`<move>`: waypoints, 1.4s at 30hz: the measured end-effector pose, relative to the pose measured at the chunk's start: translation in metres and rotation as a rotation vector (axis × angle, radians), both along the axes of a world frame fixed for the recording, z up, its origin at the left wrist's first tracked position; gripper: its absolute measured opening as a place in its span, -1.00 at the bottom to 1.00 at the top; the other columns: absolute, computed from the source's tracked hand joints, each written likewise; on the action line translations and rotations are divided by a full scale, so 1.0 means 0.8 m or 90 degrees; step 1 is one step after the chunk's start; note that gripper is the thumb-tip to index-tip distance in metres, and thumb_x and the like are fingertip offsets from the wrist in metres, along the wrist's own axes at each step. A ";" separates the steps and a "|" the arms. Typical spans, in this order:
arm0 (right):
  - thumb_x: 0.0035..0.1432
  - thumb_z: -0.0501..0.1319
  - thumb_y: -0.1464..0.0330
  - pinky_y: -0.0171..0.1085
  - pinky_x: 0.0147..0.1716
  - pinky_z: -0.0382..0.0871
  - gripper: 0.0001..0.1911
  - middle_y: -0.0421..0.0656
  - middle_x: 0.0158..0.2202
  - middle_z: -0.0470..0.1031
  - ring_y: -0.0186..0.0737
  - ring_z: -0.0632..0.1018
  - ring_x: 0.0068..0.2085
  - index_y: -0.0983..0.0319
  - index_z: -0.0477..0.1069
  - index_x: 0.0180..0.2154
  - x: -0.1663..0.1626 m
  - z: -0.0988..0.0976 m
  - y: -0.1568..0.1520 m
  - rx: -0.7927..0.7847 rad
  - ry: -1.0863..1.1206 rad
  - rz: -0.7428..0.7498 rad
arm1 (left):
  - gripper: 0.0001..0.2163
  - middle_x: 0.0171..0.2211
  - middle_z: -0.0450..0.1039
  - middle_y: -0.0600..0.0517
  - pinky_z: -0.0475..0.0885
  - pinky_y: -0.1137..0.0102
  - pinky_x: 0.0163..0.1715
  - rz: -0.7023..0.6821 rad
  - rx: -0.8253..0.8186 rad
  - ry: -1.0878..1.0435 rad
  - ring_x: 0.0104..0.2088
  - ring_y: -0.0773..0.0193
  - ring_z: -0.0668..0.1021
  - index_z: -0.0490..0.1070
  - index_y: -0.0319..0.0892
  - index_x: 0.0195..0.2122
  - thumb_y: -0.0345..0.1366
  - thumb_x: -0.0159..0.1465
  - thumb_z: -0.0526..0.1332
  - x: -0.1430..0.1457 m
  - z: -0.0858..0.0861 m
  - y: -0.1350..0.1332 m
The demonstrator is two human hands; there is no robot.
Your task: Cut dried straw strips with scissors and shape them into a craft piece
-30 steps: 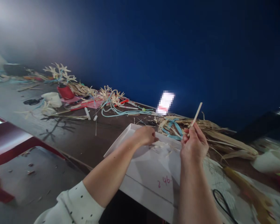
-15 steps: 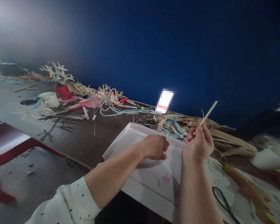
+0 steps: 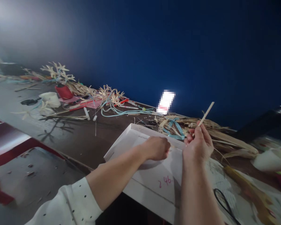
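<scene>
My right hand (image 3: 198, 145) is closed around a thin, flat, pale stick (image 3: 207, 113), which slants up to the right out of its fingers. My left hand (image 3: 157, 148) is curled shut above a shallow white box (image 3: 170, 195) with pink handwritten figures on it. Whatever the left fingers pinch is hidden; a faint pale strand shows by their tips. Just beyond both hands lies a loop of light blue ribbon (image 3: 176, 128) on dry husk strips (image 3: 233, 140).
Along the wall lie star-shaped straw bunches (image 3: 111, 93), blue cords (image 3: 117, 113) and a red spool (image 3: 64, 91). A white roll (image 3: 50, 99) stands left on the dark table (image 3: 91, 140). A yellow-handled tool (image 3: 250, 190) and black loop (image 3: 222, 201) lie right. A red stool (image 3: 11, 153) is at lower left.
My right hand has shifted slightly left with the stick, whose upper end has moved left. My left hand's fingers have turned inward a little over the box.
</scene>
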State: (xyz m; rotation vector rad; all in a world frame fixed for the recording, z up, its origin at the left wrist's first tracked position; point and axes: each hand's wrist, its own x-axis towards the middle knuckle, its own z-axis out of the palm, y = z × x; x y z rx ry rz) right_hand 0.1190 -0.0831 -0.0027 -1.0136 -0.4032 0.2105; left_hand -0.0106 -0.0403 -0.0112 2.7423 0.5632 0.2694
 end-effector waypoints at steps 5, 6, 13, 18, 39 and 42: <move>-0.11 0.30 0.25 -0.50 -0.77 -0.05 -0.61 -0.27 -0.55 0.33 -0.54 0.18 -0.68 0.22 0.48 -0.17 -0.005 -0.001 0.003 -0.035 0.029 0.060 | -0.83 -0.39 0.45 0.02 0.26 0.47 -0.42 0.136 -0.187 -0.249 -0.40 0.33 0.43 0.45 -0.19 -0.39 -0.25 0.11 0.12 -0.008 0.007 0.028; -0.13 0.32 0.25 -0.50 -0.78 -0.06 -0.61 -0.27 -0.55 0.33 -0.54 0.18 -0.68 0.23 0.48 -0.18 -0.006 -0.001 0.003 -0.056 0.045 0.089 | -0.79 -0.42 0.44 0.03 0.26 0.48 -0.43 0.159 -0.245 -0.299 -0.41 0.34 0.42 0.45 -0.21 -0.37 -0.20 0.12 0.12 -0.009 0.008 0.033; -0.12 0.34 0.25 -0.55 -0.79 -0.17 -0.58 -0.31 -0.53 0.29 -0.58 0.12 -0.67 0.22 0.44 -0.16 -0.011 0.001 -0.003 -0.119 0.148 0.455 | -0.67 -0.48 0.39 0.06 0.25 0.50 -0.44 0.177 -0.449 -0.468 -0.48 0.42 0.36 0.43 -0.27 -0.33 -0.07 0.11 0.16 -0.011 0.014 0.042; -0.06 0.31 0.29 -0.55 -0.76 -0.13 -0.61 -0.31 -0.54 0.28 -0.56 0.13 -0.66 0.19 0.41 -0.13 -0.013 0.002 -0.009 -0.111 0.131 0.552 | -0.71 -0.44 0.41 0.04 0.26 0.50 -0.40 0.168 -0.413 -0.495 -0.43 0.40 0.37 0.42 -0.27 -0.35 -0.11 0.12 0.16 -0.008 0.010 0.041; -0.14 0.35 0.26 -0.47 -0.69 -0.10 -0.59 -0.27 -0.55 0.34 -0.52 0.18 -0.64 0.19 0.47 -0.17 -0.014 -0.005 -0.003 -0.208 0.035 0.519 | -0.73 -0.39 0.48 0.04 0.29 0.47 -0.35 0.195 -0.331 -0.431 -0.37 0.34 0.44 0.48 -0.24 -0.35 -0.14 0.13 0.14 -0.011 0.016 0.039; -0.13 0.34 0.22 -0.46 -0.70 -0.12 -0.57 -0.25 -0.55 0.34 -0.52 0.17 -0.65 0.20 0.46 -0.16 -0.017 -0.006 -0.001 -0.253 -0.019 0.516 | -0.79 -0.40 0.47 0.06 0.29 0.49 -0.35 0.211 -0.296 -0.428 -0.37 0.36 0.44 0.48 -0.22 -0.38 -0.22 0.12 0.12 -0.012 0.018 0.037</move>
